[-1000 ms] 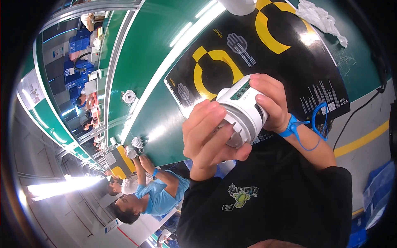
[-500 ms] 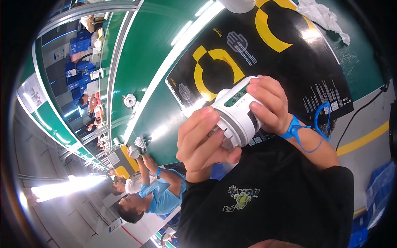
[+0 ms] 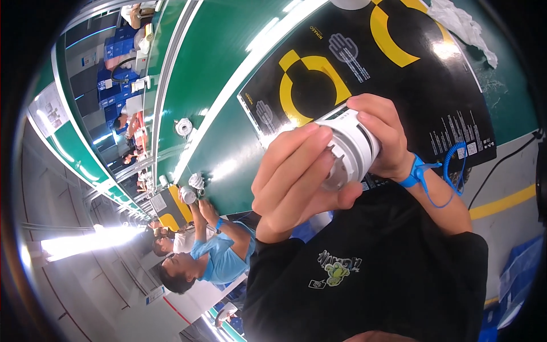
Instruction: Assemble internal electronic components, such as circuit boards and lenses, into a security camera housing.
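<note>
i have a white device point(image 3: 364, 142) gripped in both hands, held up over the near part of a black mat point(image 3: 393, 94). my left hand point(image 3: 296, 174) is curled round its toothed, open end; my right hand point(image 3: 384, 137) clasps the other end. a blue wristband point(image 3: 415, 172) circles my right wrist, with a blue coiled cord point(image 3: 446, 161) beside it.

the mat is glossy, with yellow ring shapes, and lies on a green bench point(image 3: 236, 182). a crumpled white cloth point(image 3: 461, 27) sits at the far right. to the left runs another green surface point(image 3: 205, 51), carrying a round white part point(image 3: 183, 127).

farther left, blue bins point(image 3: 118, 54) are stacked, and a bright lamp point(image 3: 94, 242) glares. a co-worker in a light blue shirt point(image 3: 225, 262) is left of me, hands at a small white part point(image 3: 187, 195). on my right, a yellow stripe point(image 3: 501, 205) crosses the grey floor point(image 3: 496, 174).
</note>
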Motion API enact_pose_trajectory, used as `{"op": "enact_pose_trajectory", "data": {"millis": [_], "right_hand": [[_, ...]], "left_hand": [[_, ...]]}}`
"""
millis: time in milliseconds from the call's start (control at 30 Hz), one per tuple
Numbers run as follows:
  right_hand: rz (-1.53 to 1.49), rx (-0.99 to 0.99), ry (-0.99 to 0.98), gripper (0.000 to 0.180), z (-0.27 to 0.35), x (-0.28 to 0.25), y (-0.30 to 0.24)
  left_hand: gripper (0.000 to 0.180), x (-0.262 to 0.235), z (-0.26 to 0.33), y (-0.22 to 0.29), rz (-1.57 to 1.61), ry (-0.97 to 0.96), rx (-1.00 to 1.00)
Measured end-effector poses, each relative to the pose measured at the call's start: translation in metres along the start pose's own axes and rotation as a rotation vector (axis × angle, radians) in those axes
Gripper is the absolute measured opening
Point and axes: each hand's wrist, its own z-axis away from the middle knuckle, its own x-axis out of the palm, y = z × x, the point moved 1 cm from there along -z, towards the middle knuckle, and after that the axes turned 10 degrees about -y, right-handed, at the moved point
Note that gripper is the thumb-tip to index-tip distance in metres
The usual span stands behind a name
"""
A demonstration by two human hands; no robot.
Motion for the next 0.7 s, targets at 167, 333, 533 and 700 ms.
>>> {"op": "enact_pose_trajectory", "data": {"millis": [167,333,533,700], "right_hand": [[0.002,0.022,-0.025,0.082,0.004,0.002,0.0],[0.035,0.028,0.007,0.082,0.003,0.002,0.0],[0.028,0.166,-0.079,0.087,0.0,0.001,-0.003],[0.08,0.278,-0.161,0.086,-0.002,0.001,-0.005]], "left_hand": [[0.041,0.007,-0.002,-0.002,-0.163,0.003,0.031],[0.035,0.011,-0.005,-0.013,-0.055,0.038,0.009],[0.044,0.033,0.011,-0.023,0.314,0.103,-0.365],[0.043,0.032,0.019,-0.05,0.364,-0.145,-0.363]]}}
